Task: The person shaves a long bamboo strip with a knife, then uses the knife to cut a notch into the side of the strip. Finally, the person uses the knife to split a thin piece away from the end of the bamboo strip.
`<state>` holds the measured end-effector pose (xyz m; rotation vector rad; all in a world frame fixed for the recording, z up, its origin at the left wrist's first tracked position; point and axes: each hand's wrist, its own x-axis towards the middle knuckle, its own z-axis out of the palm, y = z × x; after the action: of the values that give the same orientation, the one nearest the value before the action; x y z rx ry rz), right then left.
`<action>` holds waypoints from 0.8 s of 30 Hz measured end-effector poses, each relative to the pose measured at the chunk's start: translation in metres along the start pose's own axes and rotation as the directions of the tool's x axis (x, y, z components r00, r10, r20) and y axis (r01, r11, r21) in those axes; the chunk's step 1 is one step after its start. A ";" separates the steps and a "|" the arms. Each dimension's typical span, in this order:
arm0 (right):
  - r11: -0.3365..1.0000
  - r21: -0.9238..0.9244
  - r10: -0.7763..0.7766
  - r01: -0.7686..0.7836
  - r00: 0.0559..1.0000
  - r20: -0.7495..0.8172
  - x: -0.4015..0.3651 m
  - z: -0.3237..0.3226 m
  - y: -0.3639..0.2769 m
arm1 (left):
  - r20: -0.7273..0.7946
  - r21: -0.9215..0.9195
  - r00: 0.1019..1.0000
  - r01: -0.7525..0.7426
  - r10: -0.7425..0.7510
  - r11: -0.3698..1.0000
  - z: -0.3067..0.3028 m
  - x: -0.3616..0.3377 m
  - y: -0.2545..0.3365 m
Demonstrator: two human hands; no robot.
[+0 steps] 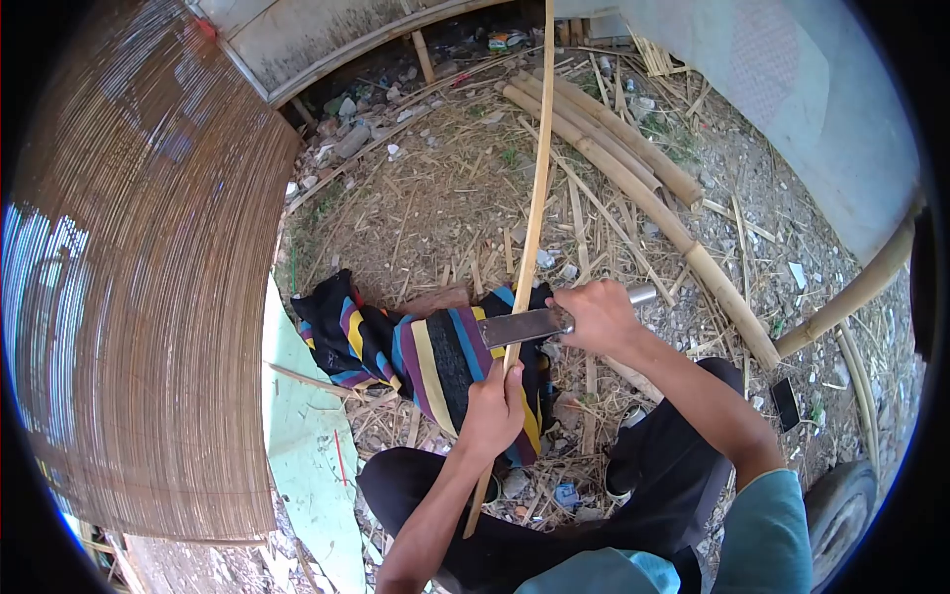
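Observation:
My left hand [492, 408] is closed round a long, thin bamboo strip [537, 203], which runs from beside my leg up past the top of the view. In my right hand [597, 315] is a broad-bladed knife [522, 328], its metal handle end sticking out beyond my fist. The blade lies across the strip just above my left hand and hides a short stretch of it. Beneath both hands spreads a striped cloth [432, 368] in black, purple, yellow and blue.
Thick bamboo poles [633, 183] lie on the ground at the upper right, among scattered bamboo splinters. A slatted bamboo blind [158, 287] hangs at the left above a pale green board [312, 445]. A phone [785, 404] and a tyre [841, 510] are at the right.

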<state>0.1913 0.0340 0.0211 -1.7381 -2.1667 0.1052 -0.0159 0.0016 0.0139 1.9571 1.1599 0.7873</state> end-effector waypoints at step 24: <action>0.995 0.045 0.085 -0.084 0.996 -0.024 -0.004 0.005 -0.026 | -0.185 0.148 0.974 -0.103 0.130 0.984 0.002 0.005 0.001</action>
<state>0.1660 0.0243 0.0227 -1.7962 -2.0576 0.1497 -0.0114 0.0052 0.0144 2.1153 1.2498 1.0024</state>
